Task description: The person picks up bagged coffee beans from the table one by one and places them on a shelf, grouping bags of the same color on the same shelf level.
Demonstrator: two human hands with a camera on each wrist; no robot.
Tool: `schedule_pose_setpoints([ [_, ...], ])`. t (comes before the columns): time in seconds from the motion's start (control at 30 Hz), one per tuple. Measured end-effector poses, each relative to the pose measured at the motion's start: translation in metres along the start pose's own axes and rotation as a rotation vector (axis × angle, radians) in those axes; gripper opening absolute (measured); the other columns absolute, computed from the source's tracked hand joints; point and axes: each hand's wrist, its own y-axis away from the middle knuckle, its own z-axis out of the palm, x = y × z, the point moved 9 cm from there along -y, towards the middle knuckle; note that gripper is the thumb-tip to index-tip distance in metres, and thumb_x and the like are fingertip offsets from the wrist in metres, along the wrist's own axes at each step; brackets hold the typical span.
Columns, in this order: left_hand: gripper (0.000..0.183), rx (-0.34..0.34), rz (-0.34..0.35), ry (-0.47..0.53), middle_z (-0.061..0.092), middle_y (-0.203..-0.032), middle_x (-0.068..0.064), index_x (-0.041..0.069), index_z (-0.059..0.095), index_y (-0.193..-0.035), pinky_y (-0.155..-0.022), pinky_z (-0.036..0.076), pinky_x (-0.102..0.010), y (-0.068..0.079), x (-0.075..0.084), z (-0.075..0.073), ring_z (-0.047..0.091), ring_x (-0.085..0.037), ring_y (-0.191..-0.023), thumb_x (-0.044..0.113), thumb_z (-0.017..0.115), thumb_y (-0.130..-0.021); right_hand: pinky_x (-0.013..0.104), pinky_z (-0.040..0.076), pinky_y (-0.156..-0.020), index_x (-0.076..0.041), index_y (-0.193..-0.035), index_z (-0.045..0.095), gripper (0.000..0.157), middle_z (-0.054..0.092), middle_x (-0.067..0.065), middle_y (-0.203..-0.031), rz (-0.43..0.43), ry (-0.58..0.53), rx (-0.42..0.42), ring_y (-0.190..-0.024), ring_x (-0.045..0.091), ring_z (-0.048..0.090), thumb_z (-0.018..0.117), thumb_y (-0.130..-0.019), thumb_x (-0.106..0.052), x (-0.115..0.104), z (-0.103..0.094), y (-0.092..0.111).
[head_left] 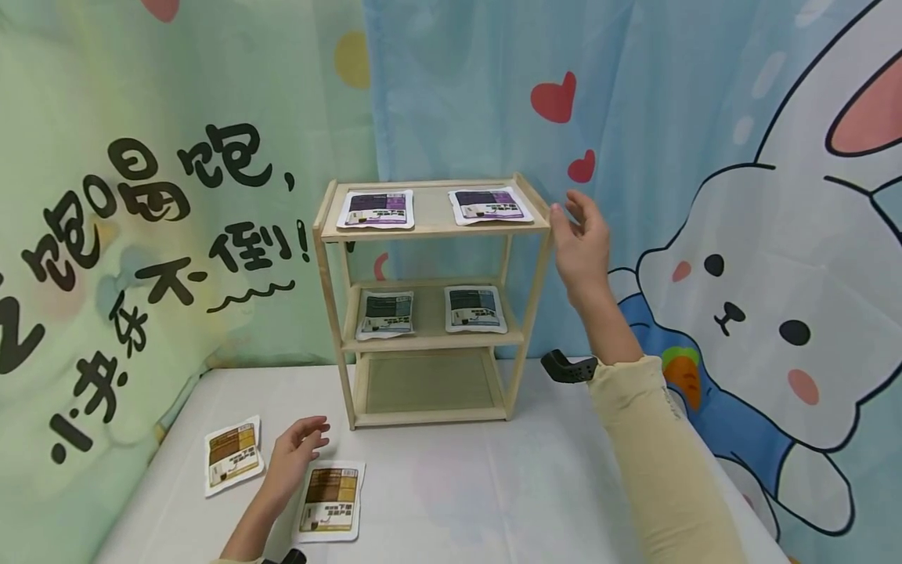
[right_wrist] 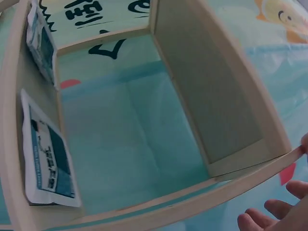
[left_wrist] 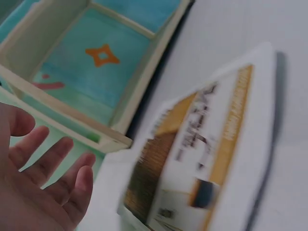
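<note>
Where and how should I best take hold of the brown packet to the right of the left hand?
Probably pinch the left border of the brown packet, coming from the left: the left hand is beside that edge, and the thin packet lies flat.

Wooden shelf, two pouches, right hand

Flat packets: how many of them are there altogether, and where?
6: two purple-printed packets on the top shelf, two blue-green packets on the middle shelf, and two brown-and-yellow packets on the white table. Any lying beneath another would be hidden.
</note>
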Motion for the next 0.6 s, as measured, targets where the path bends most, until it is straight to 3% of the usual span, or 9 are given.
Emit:
schedule_pose_setpoints([
  [0.23, 0.030, 0.040, 0.032, -0.050, 0.059, -0.121, -0.024, -0.007, 0.056, -0.125, -0.085, 0.048, -0.037, 0.002, -0.014, -0.001, 0.059, -0.036, -0.107, 0.003, 0.051, -0.098, 0.039, 0.025, -0.111, -0.010, -0.154, 0.026, 0.057, 0.027, 0.013, -0.154, 0.000, -0.030, -0.098, -0.140, 0.022, 0.026, 0.040, -0.104, -0.036, 0.003, 0.015, -0.001],
  [0.33, 0.031, 0.047, 0.017, -0.116, 0.059, -0.124, -0.023, -0.005, 0.058, -0.125, -0.090, 0.047, -0.042, 0.003, -0.019, 0.000, 0.058, -0.037, -0.109, 0.005, 0.056, -0.096, 0.042, 0.030, -0.109, -0.009, -0.154, 0.025, 0.055, 0.030, 0.013, -0.153, 0.020, -0.048, -0.137, -0.136, 0.024, 0.032, 0.037, -0.106, -0.033, 0.002, 0.022, -0.001],
  [0.47, 0.039, 0.004, -0.019, -0.234, 0.052, -0.133, -0.024, -0.002, 0.056, -0.129, -0.097, 0.040, -0.054, 0.008, -0.023, 0.007, 0.048, -0.046, -0.120, 0.012, 0.063, -0.094, 0.044, 0.037, -0.104, -0.006, -0.152, 0.030, 0.051, 0.035, 0.014, -0.149, 0.033, -0.057, -0.147, -0.129, 0.027, 0.041, 0.034, -0.107, -0.030, 0.003, 0.028, -0.001],
  [0.6, 0.047, -0.040, -0.001, -0.347, 0.046, -0.135, -0.027, -0.002, 0.055, -0.130, -0.100, 0.035, -0.059, 0.011, -0.020, 0.014, 0.042, -0.050, -0.124, 0.016, 0.069, -0.090, 0.045, 0.038, -0.103, -0.001, -0.150, 0.031, 0.051, 0.034, 0.017, -0.149, -0.010, -0.038, -0.141, -0.130, 0.029, 0.041, 0.032, -0.107, -0.028, 0.002, 0.031, -0.001],
])
